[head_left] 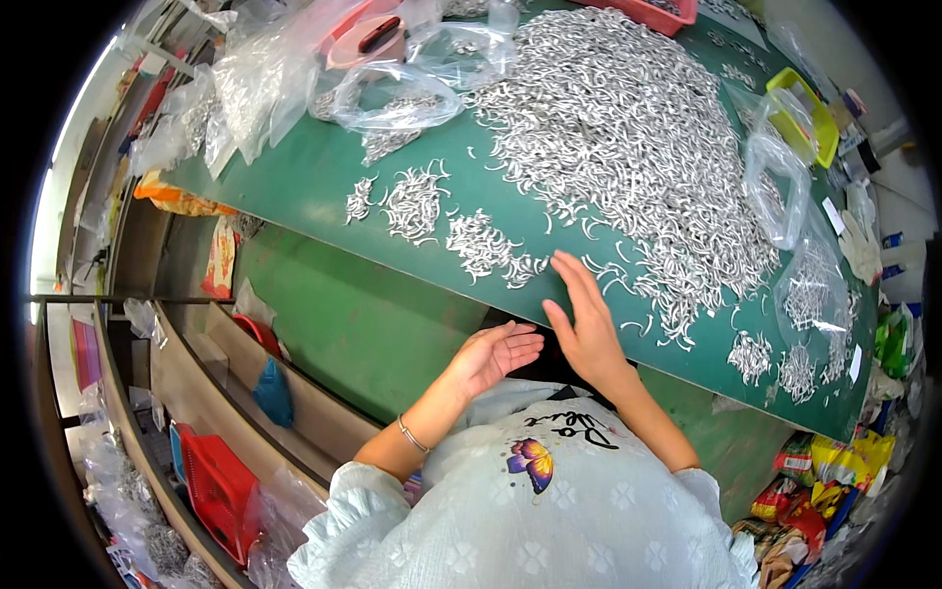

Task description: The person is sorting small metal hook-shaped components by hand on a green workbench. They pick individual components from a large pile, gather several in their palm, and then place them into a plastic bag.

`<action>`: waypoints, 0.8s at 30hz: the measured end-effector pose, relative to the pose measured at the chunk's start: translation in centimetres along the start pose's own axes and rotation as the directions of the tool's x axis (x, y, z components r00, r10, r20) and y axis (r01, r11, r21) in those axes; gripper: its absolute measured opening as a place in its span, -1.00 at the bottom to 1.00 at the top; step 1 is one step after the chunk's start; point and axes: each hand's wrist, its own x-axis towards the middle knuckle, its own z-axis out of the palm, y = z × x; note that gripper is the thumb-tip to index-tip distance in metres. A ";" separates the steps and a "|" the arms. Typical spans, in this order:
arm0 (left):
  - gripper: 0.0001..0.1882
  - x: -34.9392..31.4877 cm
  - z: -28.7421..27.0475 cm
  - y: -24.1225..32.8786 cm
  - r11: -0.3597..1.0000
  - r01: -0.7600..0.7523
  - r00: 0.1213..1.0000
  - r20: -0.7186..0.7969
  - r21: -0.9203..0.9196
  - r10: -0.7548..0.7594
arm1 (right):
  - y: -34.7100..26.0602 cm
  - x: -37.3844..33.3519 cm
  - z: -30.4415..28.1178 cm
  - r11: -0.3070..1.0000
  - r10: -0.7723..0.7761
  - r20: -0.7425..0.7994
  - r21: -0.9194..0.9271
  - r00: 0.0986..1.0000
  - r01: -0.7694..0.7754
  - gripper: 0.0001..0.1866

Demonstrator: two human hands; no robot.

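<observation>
"What fills the room?"

"A green floor (353, 290), and over it a wide green table (294, 182). Shelving with long compartments (162, 393) runs down the left side."

"And on the table?"

"A broad heap of small curved pieces (618, 137), white and grey, spreads across the middle and far part. Clear plastic bags (260, 88) crowd the far left corner, and another clear bag (812, 285) lies to the right of the heap, near a yellow-green basket (829, 133). A red basket (218, 488) stands among the shelves."

"Where are the hands?"

"The right hand (589, 324) reaches over the near table edge, fingers stretched out and thumb apart. I see nothing gripped in it, though its palm is mostly turned away. The left hand (498, 355) is just short of that edge, palm up, fingers loosely bent, gripping nothing."

"What lies closest to them?"

"A small elongated pile (481, 245) of the same pieces, on the table left of the heap. Its near end is just beside the right fingertips. Two smaller piles, a middle one (414, 203) and the smallest one (359, 200), sit farther left."
</observation>
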 end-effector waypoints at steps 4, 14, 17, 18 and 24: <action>-0.51 -0.2 -1.7 0.8 0.996 0.058 0.997 0.049 -0.071 -0.055 | 0.3 1.7 3.9 0.984 -0.021 0.032 -0.177 0.999 0.026 -0.38; -0.34 1.3 -1.9 4.2 0.960 0.272 0.909 0.344 -0.060 -0.236 | 0.6 8.8 4.3 0.975 -0.178 0.252 -0.084 0.951 0.205 -0.27; -0.26 2.1 -2.2 4.6 0.951 0.308 0.844 0.465 -0.012 -0.268 | 1.0 11.6 5.1 0.949 -0.226 0.368 -0.125 0.902 0.288 -0.28; -0.24 2.5 -2.1 4.8 0.943 0.332 0.822 0.493 -0.006 -0.286 | 1.1 12.0 5.3 0.936 -0.236 0.399 -0.154 0.886 0.318 -0.29; -0.12 2.8 -2.4 4.7 0.924 0.379 0.771 0.570 -0.055 -0.283 | 1.4 11.6 4.2 0.962 -0.186 0.513 -0.080 0.838 0.263 -0.39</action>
